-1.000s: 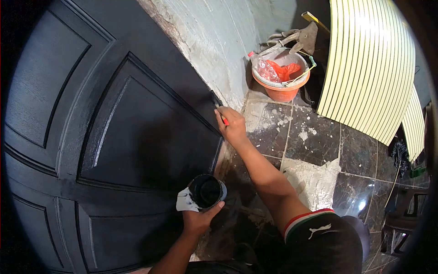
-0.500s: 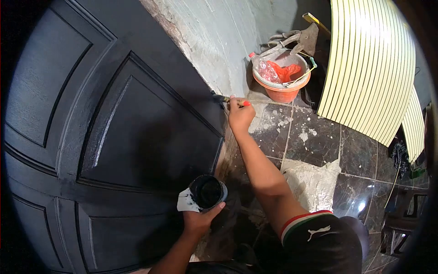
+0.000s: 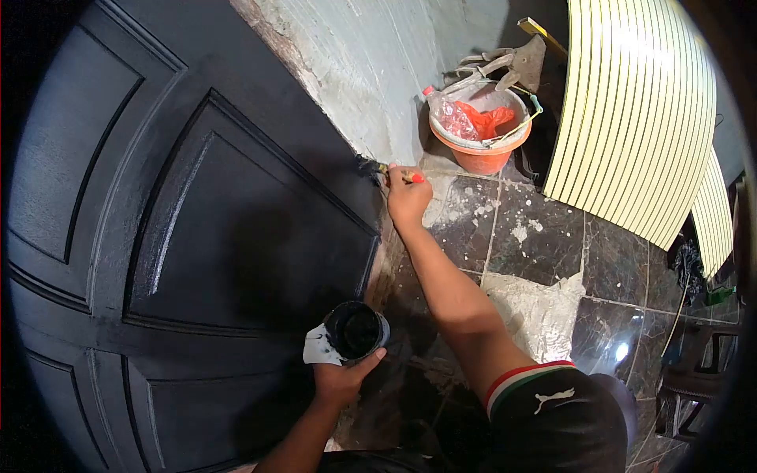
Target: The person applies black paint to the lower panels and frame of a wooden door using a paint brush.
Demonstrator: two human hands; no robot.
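Observation:
My right hand is closed around the handle of a paintbrush, which has a red end. Its dark bristles touch the edge of a black panelled door, close to where the door meets the wall. Lower down, my left hand grips a can of black paint from below and the side. A piece of white material, smudged with black, sticks out at the can's left side. Dark paint coats the can's inside.
An orange bucket with a plastic bottle and a red bag stands by the grey wall. Curved cream striped panels lean at the right. Dark floor tiles carry white splatters and a pale sheet-like patch. Dark plastic furniture stands lower right.
The brush and my right hand have shifted slightly up and left along the door's edge. The view has moved a little; my left hand still holds the can in nearly the same place.

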